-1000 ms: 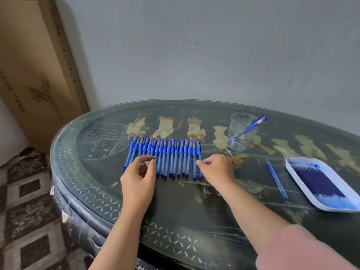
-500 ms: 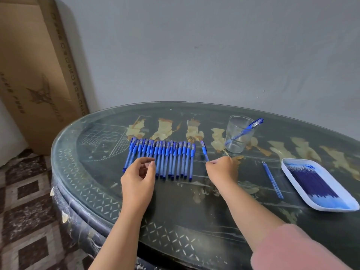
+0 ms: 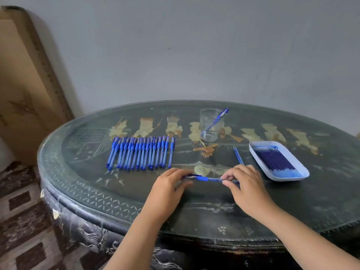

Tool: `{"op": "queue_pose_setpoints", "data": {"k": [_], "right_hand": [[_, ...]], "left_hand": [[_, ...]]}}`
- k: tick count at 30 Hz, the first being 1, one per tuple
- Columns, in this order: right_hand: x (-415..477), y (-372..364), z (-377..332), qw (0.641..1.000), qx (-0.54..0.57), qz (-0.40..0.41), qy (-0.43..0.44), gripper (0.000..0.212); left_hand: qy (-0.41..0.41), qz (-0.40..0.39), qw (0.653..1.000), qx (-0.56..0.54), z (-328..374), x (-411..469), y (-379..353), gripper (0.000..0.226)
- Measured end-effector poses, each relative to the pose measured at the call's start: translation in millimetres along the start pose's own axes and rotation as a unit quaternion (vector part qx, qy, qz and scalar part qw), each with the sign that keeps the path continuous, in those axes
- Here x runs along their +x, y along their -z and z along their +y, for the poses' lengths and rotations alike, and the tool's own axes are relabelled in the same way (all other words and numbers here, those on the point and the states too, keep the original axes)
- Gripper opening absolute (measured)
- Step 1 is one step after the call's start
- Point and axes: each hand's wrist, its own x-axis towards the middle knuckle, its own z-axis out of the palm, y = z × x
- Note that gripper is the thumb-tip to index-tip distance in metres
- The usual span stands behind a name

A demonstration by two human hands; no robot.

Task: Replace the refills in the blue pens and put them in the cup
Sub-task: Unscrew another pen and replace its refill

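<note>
Head camera looks down on a dark round desk (image 3: pixel 194 215). Nearest the viewer, well in front of the cup (image 3: pixel 211 124), the left hand (image 3: pixel 167 189) and the right hand (image 3: pixel 248 189) each pinch one end of a single blue pen (image 3: pixel 207 179), held level over the desk. Farther on, left of the cup, a row of blue pens (image 3: pixel 140 152) lies side by side. Right of the cup and nearer lies a loose refill (image 3: pixel 238 155). Just beyond it, a white tray (image 3: pixel 282 179) holds a heap of refills (image 3: pixel 274 160). The clear cup stands upright with a leaning pen (image 3: pixel 216 120) inside. Behind the cup rises a grey wall (image 3: pixel 194 55).
</note>
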Motion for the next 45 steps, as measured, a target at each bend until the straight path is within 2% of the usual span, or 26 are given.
{"op": "queue_pose_setpoints", "data": {"k": [2,5,9,11,17,21,23,27,31,34,36,40,42,45], "right_hand": [[-6,4,2,1.000,-0.003,-0.018,0.011,0.015],[-11,4,-3,0.999,0.007,-0.048,0.020,0.011],[-11,-11,-22,0.995,0.040,-0.085,0.019,0.032],[-11,-21,-26,0.995,0.048,-0.085,0.022,0.023],[-15,-37,-23,0.996,0.083,-0.024,0.029,0.003],[-16,-39,-23,0.996,0.083,0.011,0.043,0.004],[-17,-41,-24,0.996,0.066,0.028,0.057,0.006],[-17,-39,-26,0.995,0.024,0.056,0.076,0.025],[-19,-38,-29,0.992,0.013,0.072,0.103,0.026],[-18,-38,-19,0.990,0.025,0.122,0.070,0.008],[-18,-38,-15,0.988,0.046,0.142,0.034,0.013],[-18,-45,-16,0.989,0.022,0.142,0.046,0.006],[-19,-45,-16,0.988,0.015,0.146,0.048,0.011],[-19,-44,-16,0.989,-0.010,0.132,0.062,0.024]], "left_hand": [[0.013,0.016,1.000,-0.020,3,-5,-4,0.021],[0.040,0.025,0.998,-0.041,6,-11,-7,0.020],[0.041,0.022,0.998,-0.049,11,-15,-8,0.021],[0.045,0.019,0.997,-0.052,12,-15,-8,0.021],[0.058,-0.003,0.998,-0.037,7,-16,-9,0.014],[0.042,0.005,0.999,-0.010,7,-16,-11,0.005],[0.043,0.008,0.999,0.001,7,-16,-13,0.008],[0.044,0.014,0.999,0.021,6,-15,-14,0.011],[0.049,0.003,0.998,0.028,8,-15,-15,0.016],[0.118,0.055,0.991,-0.006,4,-14,-9,0.028],[0.154,0.082,0.984,-0.022,3,-12,-4,0.030],[0.126,0.091,0.988,-0.009,7,-11,-7,0.005],[0.108,0.102,0.989,0.000,5,-12,-8,0.009],[0.085,0.084,0.990,0.073,-3,-11,-14,0.011]]}}
